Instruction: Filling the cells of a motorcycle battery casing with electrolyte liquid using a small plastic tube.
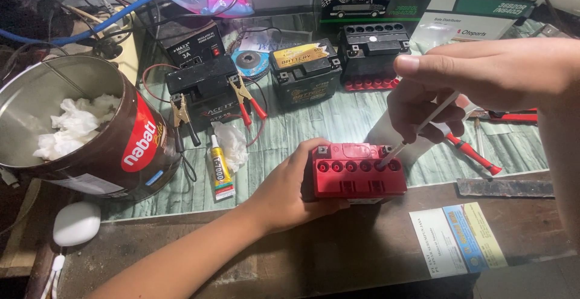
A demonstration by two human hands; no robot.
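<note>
A small red battery (357,175) with a row of open filler holes on top sits near the front of the workbench. My left hand (287,187) grips its left side and steadies it. My right hand (477,84) pinches a thin white stick (423,127) whose lower tip rests in a hole toward the right end of the battery's top.
Three black batteries (205,90) (305,72) (374,48) stand behind, one with clamp leads on it. A large open tin (130,148) holding crumpled tissue lies at left. A glue tube (220,169), red-handled screwdriver (474,154), metal file (504,187) and paper card (456,238) lie around.
</note>
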